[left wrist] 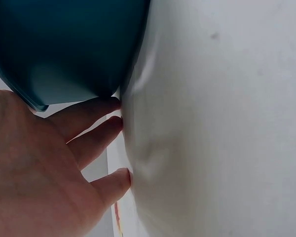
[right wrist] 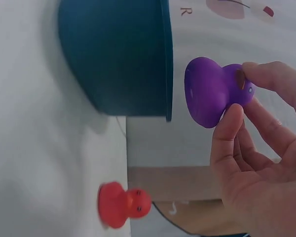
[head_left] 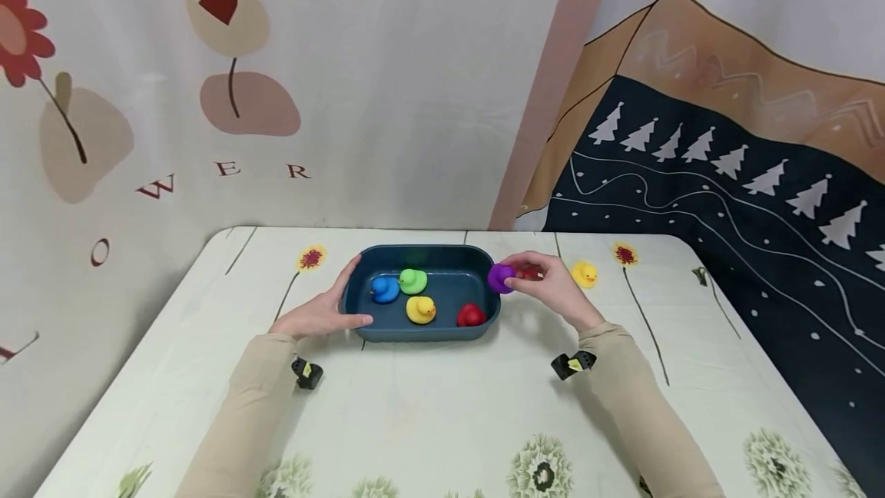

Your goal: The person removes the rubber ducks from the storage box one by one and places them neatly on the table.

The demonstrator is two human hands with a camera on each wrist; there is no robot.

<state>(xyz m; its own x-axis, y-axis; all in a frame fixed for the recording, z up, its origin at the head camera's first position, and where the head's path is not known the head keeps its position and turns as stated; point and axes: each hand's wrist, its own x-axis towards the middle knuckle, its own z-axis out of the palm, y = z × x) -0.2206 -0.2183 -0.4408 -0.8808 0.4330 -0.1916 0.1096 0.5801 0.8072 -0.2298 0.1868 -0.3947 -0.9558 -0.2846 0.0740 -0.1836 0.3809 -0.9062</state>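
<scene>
A dark blue plastic basin (head_left: pixel 422 334) stands on the table. Inside it sit a blue rubber duck (head_left: pixel 384 290), a green rubber duck (head_left: pixel 412 280), a yellow rubber duck (head_left: pixel 421 310) and a red rubber duck (head_left: pixel 472 315). My left hand (head_left: pixel 321 313) holds the basin's left end, thumb at the front rim; in the left wrist view, other fingers touch the table beside its wall. Between thumb and fingertips, my right hand (head_left: pixel 546 287) pinches a purple rubber duck (right wrist: pixel 207 91) at its head. That duck hangs by the basin's right rim, above rim height.
On the table right of the basin, another red duck (right wrist: pixel 119 205) stands partly hidden by the right hand in the head view. Farther right is another yellow duck (head_left: pixel 584 274). A printed curtain (head_left: pixel 387 98) hangs behind the flower-patterned tablecloth (head_left: pixel 415 421).
</scene>
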